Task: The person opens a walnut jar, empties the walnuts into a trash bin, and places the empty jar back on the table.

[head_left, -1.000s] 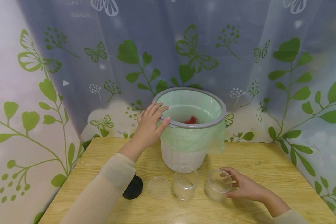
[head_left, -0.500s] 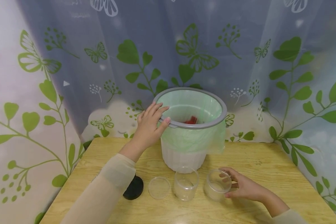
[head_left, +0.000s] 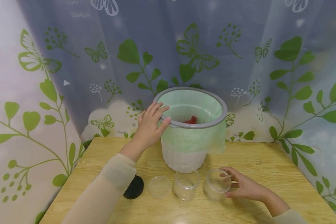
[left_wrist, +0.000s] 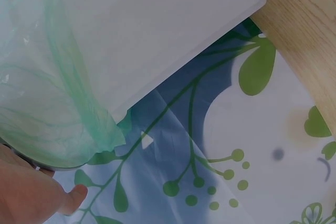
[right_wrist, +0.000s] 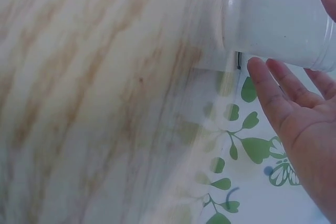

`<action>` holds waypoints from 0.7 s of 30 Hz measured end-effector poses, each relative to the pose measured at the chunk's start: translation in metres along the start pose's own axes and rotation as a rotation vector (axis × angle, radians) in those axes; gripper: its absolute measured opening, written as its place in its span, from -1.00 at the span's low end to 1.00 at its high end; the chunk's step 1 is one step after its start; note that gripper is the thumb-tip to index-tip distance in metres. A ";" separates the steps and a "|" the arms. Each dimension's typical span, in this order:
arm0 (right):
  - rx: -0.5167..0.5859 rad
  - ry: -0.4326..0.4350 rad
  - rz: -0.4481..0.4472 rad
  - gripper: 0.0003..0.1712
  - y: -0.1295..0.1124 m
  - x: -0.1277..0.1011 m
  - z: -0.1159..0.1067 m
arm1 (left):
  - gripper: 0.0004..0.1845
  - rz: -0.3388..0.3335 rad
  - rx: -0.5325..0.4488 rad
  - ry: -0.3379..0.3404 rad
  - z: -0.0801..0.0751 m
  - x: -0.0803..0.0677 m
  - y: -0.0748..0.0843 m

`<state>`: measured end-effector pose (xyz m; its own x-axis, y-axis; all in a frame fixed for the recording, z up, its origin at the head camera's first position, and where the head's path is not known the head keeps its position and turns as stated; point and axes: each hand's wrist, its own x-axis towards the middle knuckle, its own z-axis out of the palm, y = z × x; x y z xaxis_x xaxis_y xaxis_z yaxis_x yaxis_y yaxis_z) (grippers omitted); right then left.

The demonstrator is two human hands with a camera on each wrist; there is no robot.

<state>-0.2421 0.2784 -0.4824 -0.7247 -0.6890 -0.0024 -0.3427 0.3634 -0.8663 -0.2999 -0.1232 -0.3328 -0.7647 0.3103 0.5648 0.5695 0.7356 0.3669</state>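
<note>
Table scene unchanged; both hands stay on bin, cup

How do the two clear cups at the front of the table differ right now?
The right cup is gripped by the right hand; the middle cup stands free, touched by neither hand. The right cup leans a little toward the camera, while the middle cup stands upright. The middle cup sits directly before the white bin; the right cup sits off to its right. Both are clear, open-topped and look empty.
</note>
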 end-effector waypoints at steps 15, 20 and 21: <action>-0.024 0.027 0.030 -0.10 -0.009 -0.010 -0.008 | -0.14 -0.003 0.004 -0.010 -0.001 -0.003 -0.001; -0.068 0.047 0.094 -0.18 -0.018 -0.014 -0.013 | -0.15 0.011 0.016 -0.017 -0.002 -0.003 -0.002; -0.076 0.050 0.105 -0.19 -0.020 -0.014 -0.014 | -0.15 0.015 0.018 -0.019 -0.002 -0.003 -0.002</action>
<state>-0.2332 0.2892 -0.4582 -0.7874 -0.6130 -0.0644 -0.3059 0.4794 -0.8225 -0.2986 -0.1270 -0.3335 -0.7621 0.3326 0.5555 0.5751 0.7418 0.3449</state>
